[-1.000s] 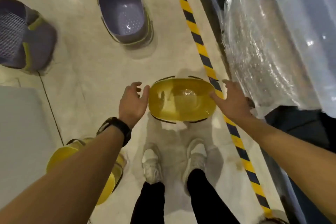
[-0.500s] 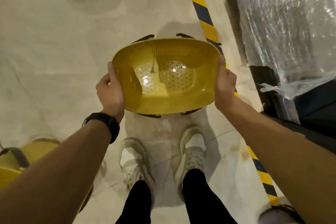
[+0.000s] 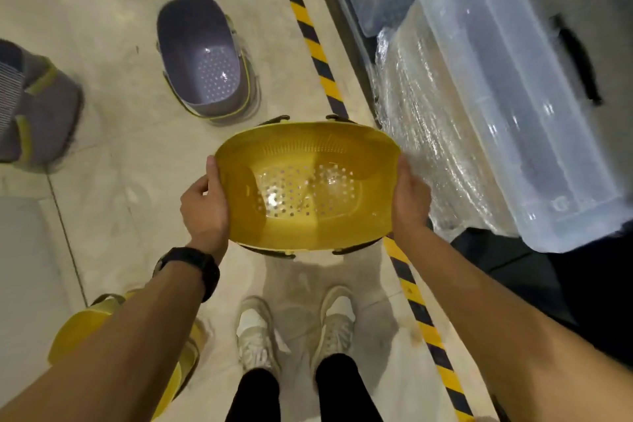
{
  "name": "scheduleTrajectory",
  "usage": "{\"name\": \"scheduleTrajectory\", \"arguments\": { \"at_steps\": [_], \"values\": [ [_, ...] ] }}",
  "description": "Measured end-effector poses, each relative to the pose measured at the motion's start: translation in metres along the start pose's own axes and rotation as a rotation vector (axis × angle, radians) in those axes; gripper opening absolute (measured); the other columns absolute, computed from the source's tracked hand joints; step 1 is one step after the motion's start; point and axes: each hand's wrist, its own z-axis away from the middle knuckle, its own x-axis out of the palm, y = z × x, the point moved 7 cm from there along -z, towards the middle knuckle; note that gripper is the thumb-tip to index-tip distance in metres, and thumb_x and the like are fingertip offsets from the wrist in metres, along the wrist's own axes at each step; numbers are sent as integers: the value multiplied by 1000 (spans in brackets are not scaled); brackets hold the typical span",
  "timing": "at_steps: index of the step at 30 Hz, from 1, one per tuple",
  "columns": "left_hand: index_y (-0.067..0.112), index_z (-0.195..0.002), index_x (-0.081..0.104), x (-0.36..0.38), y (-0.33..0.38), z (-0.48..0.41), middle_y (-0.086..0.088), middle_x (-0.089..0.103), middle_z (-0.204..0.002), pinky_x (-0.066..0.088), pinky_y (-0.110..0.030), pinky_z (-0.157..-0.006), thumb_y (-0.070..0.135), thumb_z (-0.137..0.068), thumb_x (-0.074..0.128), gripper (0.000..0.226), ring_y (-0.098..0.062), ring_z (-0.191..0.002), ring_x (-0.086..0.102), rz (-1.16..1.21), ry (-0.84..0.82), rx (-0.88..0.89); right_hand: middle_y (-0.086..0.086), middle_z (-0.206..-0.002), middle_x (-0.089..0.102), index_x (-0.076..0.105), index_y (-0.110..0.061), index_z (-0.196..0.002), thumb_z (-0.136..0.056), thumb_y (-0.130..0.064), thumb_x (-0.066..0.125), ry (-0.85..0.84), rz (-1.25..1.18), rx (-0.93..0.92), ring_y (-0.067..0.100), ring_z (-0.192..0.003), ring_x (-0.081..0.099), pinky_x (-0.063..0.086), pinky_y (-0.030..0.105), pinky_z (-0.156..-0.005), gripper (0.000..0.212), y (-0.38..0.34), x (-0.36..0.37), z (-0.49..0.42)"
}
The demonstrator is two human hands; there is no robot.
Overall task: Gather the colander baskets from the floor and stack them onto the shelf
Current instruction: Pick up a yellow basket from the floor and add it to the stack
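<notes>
**A:** ok so what are the hands doing here?

**B:** Both are clamped on the yellow colander basket point(image 3: 308, 188). Left hand point(image 3: 205, 207) wraps its left end, thumb hooked over the rim, the other fingers curled under the outside. Right hand point(image 3: 411, 197) presses flat on the right end, fingers tucked below, so I can't see their tips. The basket is up in the air between the two palms, open side facing the camera, holes in the bottom catching light.

**A:** anything on the wrists?

**B:** Black watch point(image 3: 191, 267) just behind the left hand. Bare forearms otherwise.

**A:** and around that?

**B:** Straight beneath the held basket, pale sneakers point(image 3: 298, 329) on the floor point(image 3: 113, 134). Beyond the left fingers, well apart, a purple colander basket point(image 3: 205, 62) sits upright on the floor. Further out left of that, a grey-purple stack point(image 3: 37, 106) lies tipped over at the frame edge. Under the left forearm, another yellow basket point(image 3: 78, 329) is partly hidden.

**A:** right side?

**B:** Yellow-black hazard tape point(image 3: 318, 55) runs under the right hand. Past the right fingers, a bubble-wrapped bundle point(image 3: 428, 134), then a clear plastic bin point(image 3: 513, 96) just beside it.
</notes>
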Motion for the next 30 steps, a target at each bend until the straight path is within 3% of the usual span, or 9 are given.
{"name": "scheduleTrajectory", "arguments": {
  "at_steps": [5, 9, 14, 16, 19, 22, 24, 26, 30],
  "values": [
    [24, -79, 69, -27, 51, 40, -2, 70, -82, 57, -46, -85, 70, -95, 39, 57, -25, -80, 64, 4, 8, 50, 18, -91, 66, 67, 2, -96, -97, -60, 41, -2, -35, -87, 35, -93, 65, 51, 51, -91, 67, -49, -40, 24],
    [30, -76, 66, -44, 71, 67, 5, 69, -84, 57, -50, -89, 70, -95, 39, 52, -28, -89, 67, 12, -17, 40, 4, -69, 55, 56, -16, -66, -96, -60, 45, 19, -71, -77, 28, -77, 56, 45, 41, -78, 54, -61, -63, 45],
    [27, -77, 65, -68, 90, 93, 1, 67, -82, 55, -47, -88, 70, -95, 37, 54, -30, -88, 66, 2, -14, 36, 8, -95, 58, 69, -9, -109, -97, -65, 33, 5, -36, -52, 28, -92, 55, 43, 39, -86, 68, -70, -83, 79],
    [27, -75, 64, -77, 100, 101, 3, 65, -79, 52, -42, -82, 71, -95, 37, 55, -28, -83, 64, -16, -15, 48, 19, -94, 62, 67, 0, -96, -99, -62, 31, 3, -26, -63, 37, -92, 61, 47, 43, -87, 72, -78, -91, 95],
    [32, -67, 55, -91, 110, 108, 7, 58, -73, 50, -43, -82, 72, -95, 37, 52, -30, -80, 59, -27, -43, 79, 15, -104, 66, 64, 0, -86, -100, -60, 31, 25, -41, -48, 34, -98, 61, 45, 41, -83, 70, -81, -103, 117],
    [30, -66, 53, -99, 129, 121, 5, 56, -71, 47, -44, -80, 70, -96, 36, 52, -32, -80, 57, -30, -101, 142, 5, -102, 65, 65, -18, -77, -97, -62, 33, 83, -130, -32, 28, -99, 61, 41, 38, -83, 58, -78, -122, 142],
    [25, -68, 58, -108, 139, 132, -1, 59, -72, 44, -42, -75, 70, -95, 38, 56, -30, -75, 57, -79, -124, 226, 5, -112, 67, 71, -26, -86, -97, -64, 32, 96, -135, 5, 29, -105, 61, 46, 43, -93, 55, -70, -136, 162],
    [19, -76, 63, -111, 152, 150, -8, 62, -77, 45, -43, -76, 71, -94, 38, 61, -30, -75, 57, -82, -178, 284, 9, -119, 67, 74, -20, -106, -97, -64, 31, 120, -160, 33, 32, -111, 61, 46, 47, -101, 62, -60, -155, 182],
    [5, -100, 66, -93, 161, 189, -22, 63, -101, 46, -55, -90, 73, -94, 36, 74, -44, -95, 57, -199, -266, 322, 11, -132, 59, 69, -18, -119, -100, -58, 32, 242, -178, 52, 30, -126, 52, 40, 38, -102, 58, -29, -209, 214]
  ]
}}
